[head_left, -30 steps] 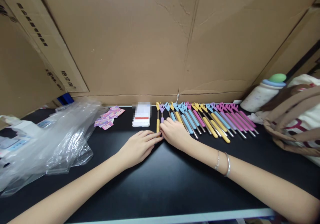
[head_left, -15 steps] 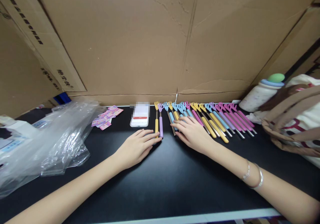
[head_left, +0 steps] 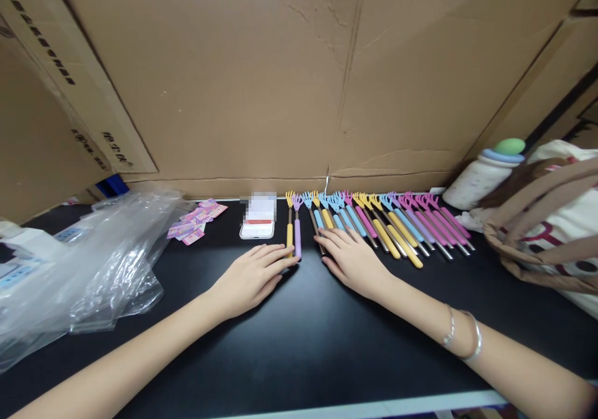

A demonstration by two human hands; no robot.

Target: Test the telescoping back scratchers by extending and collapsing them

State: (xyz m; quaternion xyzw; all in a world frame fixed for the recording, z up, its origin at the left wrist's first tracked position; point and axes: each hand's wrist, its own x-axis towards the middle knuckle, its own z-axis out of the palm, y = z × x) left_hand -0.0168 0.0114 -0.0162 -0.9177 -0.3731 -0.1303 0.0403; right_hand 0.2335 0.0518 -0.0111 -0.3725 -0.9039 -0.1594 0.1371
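A row of small back scratchers point(head_left: 392, 223) with coloured claw heads and yellow, blue, pink and purple handles lies side by side on the black table point(head_left: 299, 344). My left hand point(head_left: 252, 277) lies flat with fingers stretched out, its fingertips at the ends of a yellow scratcher point(head_left: 289, 232) and a purple scratcher point(head_left: 298, 241) set apart at the left. My right hand point(head_left: 352, 258) also lies flat and open, its fingertips on the lower ends of the blue and yellow scratchers beside them. Two bracelets sit on my right wrist.
A phone point(head_left: 258, 220) lies left of the scratchers, with small pink cards point(head_left: 196, 223) beyond it. Crumpled clear plastic bags point(head_left: 88, 263) fill the left. A bottle point(head_left: 486, 173) and a woven bag point(head_left: 546, 232) stand at the right. Cardboard walls close the back.
My right hand has moved from the purple scratcher rightward onto the following ones in the row. The purple scratcher now lies next to the yellow one. My left hand has hardly moved.
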